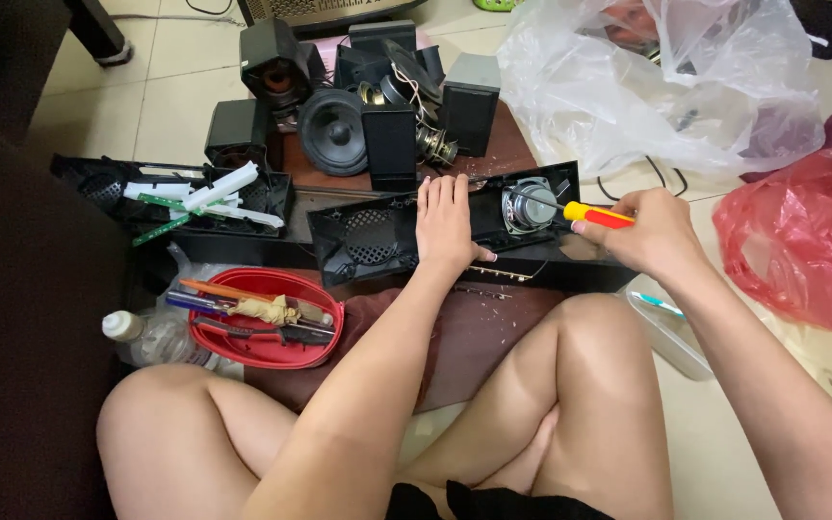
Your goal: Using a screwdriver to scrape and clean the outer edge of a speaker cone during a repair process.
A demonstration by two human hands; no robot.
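A long black speaker housing (455, 236) is laid across the floor in front of crossed legs, its inner side up. All places below are noted relative to this housing.

Left hand (447, 223): pressed flat on the middle of the housing, fingers spread and extended, nothing pinched; the housing is pinned down by the palm.

Right hand (649, 231): at the right end of the housing, fingers closed around the yellow-and-red handle of a screwdriver (570, 209). The shaft is run leftward to a small round speaker driver (530, 204) seated in the housing's right half. The tip itself is too small to be made out.

Left of the housing: a red tray (264, 320) holding hand tools, a clear bottle (151, 339) beside it, and a second black housing (180, 197) with white parts and a green strip laid in it. Behind the housing: loose drivers and small black speaker boxes (392, 144). To the right, behind: a clear plastic bag (647, 87); further right, a red bag (806, 241).

Risks judged from this state: the screwdriver is held at a shallow angle, so a slip out of the screw head could be caused, with the cone punctured or the left fingers, just beside the driver, struck. A freed screw could be lost among the debris on the brown mat (479, 332).
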